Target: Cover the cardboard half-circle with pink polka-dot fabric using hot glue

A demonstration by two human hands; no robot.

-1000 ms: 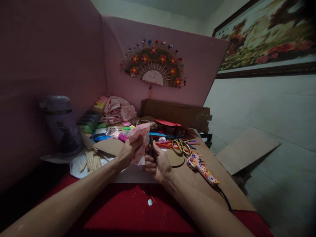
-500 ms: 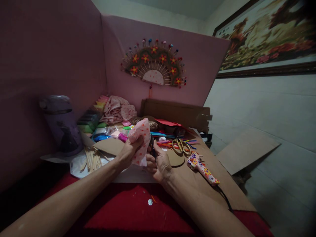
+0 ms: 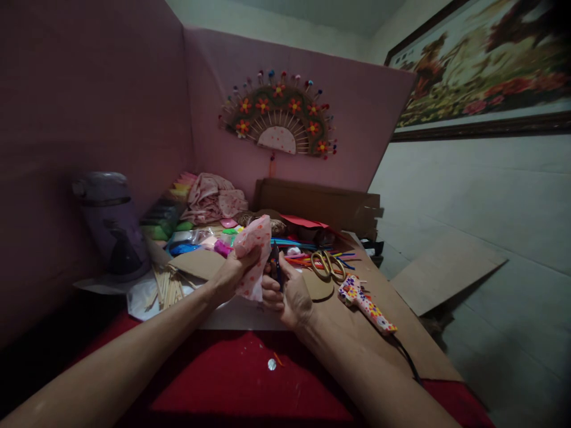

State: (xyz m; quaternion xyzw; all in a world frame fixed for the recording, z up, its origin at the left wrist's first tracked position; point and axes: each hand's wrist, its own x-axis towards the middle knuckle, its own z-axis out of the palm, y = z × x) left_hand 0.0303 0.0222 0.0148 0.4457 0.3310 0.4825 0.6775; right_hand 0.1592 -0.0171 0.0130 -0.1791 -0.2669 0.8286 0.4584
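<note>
My left hand (image 3: 234, 272) grips a piece of pink fabric with red dots (image 3: 254, 261), which hangs down from the fingers. Close to its right edge, my right hand (image 3: 288, 291) is wrapped round a small dark cutting tool (image 3: 275, 261) whose tip points up; its exact kind is hard to make out. To the right of that hand lie gold-handled scissors (image 3: 328, 266) and a round cardboard piece (image 3: 317, 285). A flower-patterned glue gun (image 3: 366, 304) rests on the cardboard sheet.
Wooden sticks (image 3: 167, 290) lie on a plastic bag at the left, beside a purple bottle (image 3: 113, 229). Crumpled dotted cloth (image 3: 214, 199) and coloured pipe cleaners (image 3: 297, 244) are behind my hands. A decorated fan (image 3: 276, 116) hangs on the pink board (image 3: 357, 119).
The dark tool now shows slightly apart from the fabric's edge, and more of it is visible. The fabric has shifted a little in my left hand.
</note>
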